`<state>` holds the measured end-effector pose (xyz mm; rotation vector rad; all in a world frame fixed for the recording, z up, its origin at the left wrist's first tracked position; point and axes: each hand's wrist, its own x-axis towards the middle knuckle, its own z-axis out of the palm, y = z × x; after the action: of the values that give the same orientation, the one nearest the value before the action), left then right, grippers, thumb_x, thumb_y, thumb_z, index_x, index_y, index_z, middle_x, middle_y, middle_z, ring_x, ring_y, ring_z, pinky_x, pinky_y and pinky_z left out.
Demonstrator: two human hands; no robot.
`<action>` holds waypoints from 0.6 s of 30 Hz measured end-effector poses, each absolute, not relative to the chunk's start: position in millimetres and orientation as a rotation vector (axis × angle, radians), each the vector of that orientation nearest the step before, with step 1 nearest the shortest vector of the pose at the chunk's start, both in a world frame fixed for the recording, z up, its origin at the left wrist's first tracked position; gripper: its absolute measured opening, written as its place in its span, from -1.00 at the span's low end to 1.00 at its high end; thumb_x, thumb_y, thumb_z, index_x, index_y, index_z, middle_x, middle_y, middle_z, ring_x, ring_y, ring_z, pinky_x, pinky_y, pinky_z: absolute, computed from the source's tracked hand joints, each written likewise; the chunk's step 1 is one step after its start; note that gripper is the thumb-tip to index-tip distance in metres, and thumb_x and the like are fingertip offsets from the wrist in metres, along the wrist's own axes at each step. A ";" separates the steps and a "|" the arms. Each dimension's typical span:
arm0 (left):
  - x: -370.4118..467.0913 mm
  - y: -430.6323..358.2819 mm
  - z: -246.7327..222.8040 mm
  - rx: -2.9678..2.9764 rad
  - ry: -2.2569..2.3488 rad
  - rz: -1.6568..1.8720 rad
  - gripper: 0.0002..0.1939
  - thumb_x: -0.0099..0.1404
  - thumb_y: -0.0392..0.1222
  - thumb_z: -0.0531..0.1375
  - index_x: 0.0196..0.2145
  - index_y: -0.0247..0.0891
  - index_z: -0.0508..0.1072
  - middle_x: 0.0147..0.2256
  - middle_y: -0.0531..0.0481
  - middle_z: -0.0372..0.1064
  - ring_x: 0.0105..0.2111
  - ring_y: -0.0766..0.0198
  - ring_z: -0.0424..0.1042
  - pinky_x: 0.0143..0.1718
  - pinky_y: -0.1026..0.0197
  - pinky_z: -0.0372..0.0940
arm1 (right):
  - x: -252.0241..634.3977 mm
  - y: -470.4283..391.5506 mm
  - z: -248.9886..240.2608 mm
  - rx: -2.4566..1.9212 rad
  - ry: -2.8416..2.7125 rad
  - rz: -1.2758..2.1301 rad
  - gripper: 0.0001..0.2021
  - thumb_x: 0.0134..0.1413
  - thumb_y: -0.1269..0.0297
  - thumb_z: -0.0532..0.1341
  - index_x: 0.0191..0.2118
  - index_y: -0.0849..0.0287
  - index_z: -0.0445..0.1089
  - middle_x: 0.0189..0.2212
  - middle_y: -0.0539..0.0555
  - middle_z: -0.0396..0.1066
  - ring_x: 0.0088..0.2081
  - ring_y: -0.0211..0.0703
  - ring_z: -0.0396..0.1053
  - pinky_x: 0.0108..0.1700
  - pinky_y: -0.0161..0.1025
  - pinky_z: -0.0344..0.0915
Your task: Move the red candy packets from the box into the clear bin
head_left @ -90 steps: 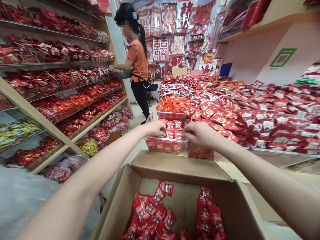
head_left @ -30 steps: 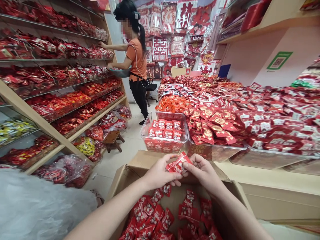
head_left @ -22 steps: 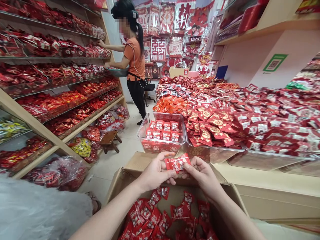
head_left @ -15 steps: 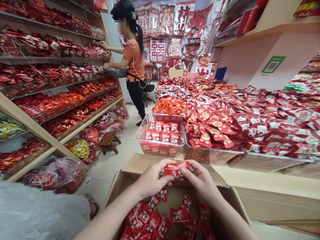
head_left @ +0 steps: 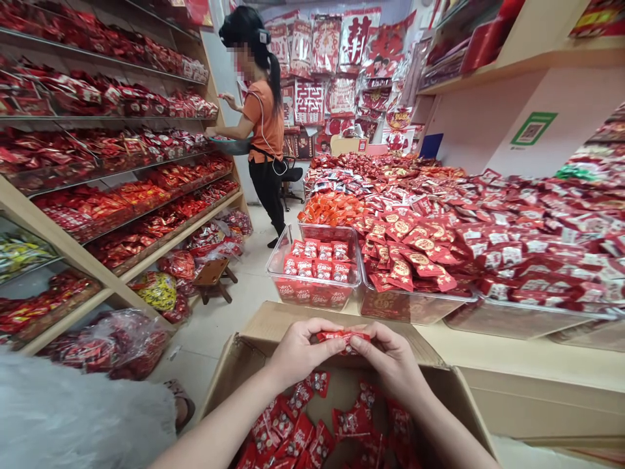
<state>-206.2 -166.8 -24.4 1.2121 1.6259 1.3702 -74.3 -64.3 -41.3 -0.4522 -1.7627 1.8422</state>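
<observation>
Between both hands, over an open cardboard box (head_left: 234, 371), is a small red candy packet (head_left: 344, 340) with pale printing. My left hand (head_left: 303, 352) pinches its left end between thumb and fingers. On the other end, my right hand (head_left: 388, 355) closes with the thumb pressed on the front. The packet is tilted so that only a narrow strip of it shows. Below the hands, several loose red packets (head_left: 288, 423) lie in the box. Just beyond, a clear plastic bin (head_left: 312, 296) holds similar packets standing in neat rows.
More clear bins (head_left: 420, 312) heaped with red packets run to the right along the counter. Shelves (head_left: 112, 176) full of packets line the left. A small wooden stool (head_left: 215, 277) stands on the floor. A person in an orange top (head_left: 266, 120) stands at the shelves, holding a basin.
The candy packet has tipped, so its printed front shows less, and both hands have dropped slightly. The other person's raised hand has drawn back from the shelf.
</observation>
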 end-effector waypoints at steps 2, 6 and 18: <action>-205.7 -166.7 -24.2 1.208 1.623 1.378 -0.74 0.09 -0.10 0.18 -0.30 -0.31 0.47 -0.35 -0.05 0.46 -0.34 0.22 0.40 -0.27 0.23 0.27 | -75.6 -65.1 -39.7 -0.425 -1.745 1.847 -0.87 -0.05 0.26 0.19 -0.51 0.20 0.31 -0.43 0.02 0.38 -0.34 -0.25 0.30 -0.28 -0.32 0.23; -204.5 -166.0 -25.3 1.204 1.625 1.405 -0.78 0.10 -0.11 0.18 -0.36 -0.32 0.47 -0.43 -0.04 0.45 -0.41 0.26 0.39 -0.33 0.25 0.27 | -75.9 -65.7 -40.2 -0.420 -1.758 1.810 -0.89 -0.04 0.27 0.18 -0.49 0.18 0.32 -0.39 0.03 0.39 -0.33 -0.24 0.32 -0.28 -0.31 0.26; -191.4 -167.1 -18.2 0.470 1.107 1.610 -0.60 0.16 -0.07 0.12 -0.05 -0.17 0.16 -0.25 -0.03 0.32 -0.36 0.33 0.38 -0.32 0.22 0.30 | -74.1 -74.9 -40.5 -0.082 -2.065 0.682 -0.68 -0.08 0.58 0.13 -0.22 0.04 0.35 -0.13 0.12 0.29 -0.05 -0.08 0.20 -0.09 -0.05 0.23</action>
<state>-191.4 -167.1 -18.2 0.4697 1.1070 1.6102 -74.1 -74.9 -40.5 -0.0818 -2.0651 0.6822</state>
